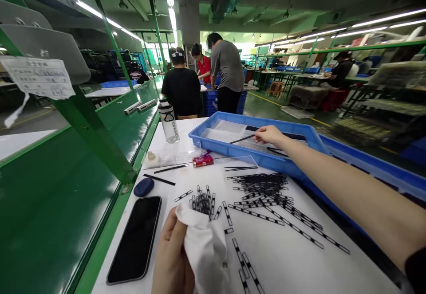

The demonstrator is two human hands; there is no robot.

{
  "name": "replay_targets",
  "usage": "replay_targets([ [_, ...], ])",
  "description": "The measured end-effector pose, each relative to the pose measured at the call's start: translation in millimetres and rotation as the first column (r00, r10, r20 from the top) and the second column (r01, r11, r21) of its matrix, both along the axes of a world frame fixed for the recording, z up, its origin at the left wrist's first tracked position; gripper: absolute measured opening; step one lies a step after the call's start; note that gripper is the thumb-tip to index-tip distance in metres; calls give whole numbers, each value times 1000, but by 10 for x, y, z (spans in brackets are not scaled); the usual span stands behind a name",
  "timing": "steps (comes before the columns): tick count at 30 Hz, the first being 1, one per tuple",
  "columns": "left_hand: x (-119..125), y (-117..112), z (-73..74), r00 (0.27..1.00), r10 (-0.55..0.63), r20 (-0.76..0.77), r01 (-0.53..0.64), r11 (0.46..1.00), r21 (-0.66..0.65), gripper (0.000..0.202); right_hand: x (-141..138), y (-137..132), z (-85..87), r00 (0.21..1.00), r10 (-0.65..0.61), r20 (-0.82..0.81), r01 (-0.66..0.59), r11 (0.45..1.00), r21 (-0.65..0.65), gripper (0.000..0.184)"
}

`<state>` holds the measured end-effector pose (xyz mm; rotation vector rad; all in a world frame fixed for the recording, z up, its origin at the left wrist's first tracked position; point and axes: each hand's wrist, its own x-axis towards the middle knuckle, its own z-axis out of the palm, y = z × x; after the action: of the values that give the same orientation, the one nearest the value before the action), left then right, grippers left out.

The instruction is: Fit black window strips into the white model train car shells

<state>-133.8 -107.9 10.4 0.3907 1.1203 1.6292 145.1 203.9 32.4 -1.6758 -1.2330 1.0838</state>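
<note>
The left hand [171, 254] sits at the near edge of the white table, its fingers curled closed around a crumpled white cloth [204, 249], which bunches up and hangs over the hand. The right arm stretches far across the table, and the right hand [269, 136] hovers over a blue plastic tray [213, 127], its fingers pinched together on the end of a thin black strip [242, 139] that points left across the tray. Inside the tray lie flat see-through sheets [222, 130] and more dark strips. On the table, just near the tray, a large tangled pile of black strips with white marks [262, 187] spreads toward the right, and a smaller heap [203, 203] stands to its left, just beyond the cloth. Loose strips [293, 227] fan out nearer the table's right side. Left of the cloth lies a black phone [135, 241], face up, with a dark blue oval case [143, 186] beyond it. Farther on stand a water bottle [168, 123] and a small red packet [203, 161]. A green shelf [96, 130] runs along the left, and co-workers [199, 74] stand at the far end of the table.
</note>
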Motion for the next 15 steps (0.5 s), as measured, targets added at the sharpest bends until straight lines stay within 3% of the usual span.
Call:
replay_targets([
  [3,-26,75,35,968,56,246,-64,998,21,27,9,36,-46,999,-28,-20,29,999,26,30],
  [6,-77,105,80,925,139,353,-154,988,14,6,59,-13,2,994,-80,-78,89,989,120,29],
  [8,-128,67,107,906,171,387,-191,982,13,14,128,-131,90,986,-102,-133,128,972,199,28],
  [12,-215,-95,175,935,57,349,-80,995,51,11,323,-638,297,965,-87,-246,172,922,347,18],
  [15,-229,-154,294,965,-81,249,34,982,188,25,462,-1192,344,951,-33,-307,167,892,421,9],
])
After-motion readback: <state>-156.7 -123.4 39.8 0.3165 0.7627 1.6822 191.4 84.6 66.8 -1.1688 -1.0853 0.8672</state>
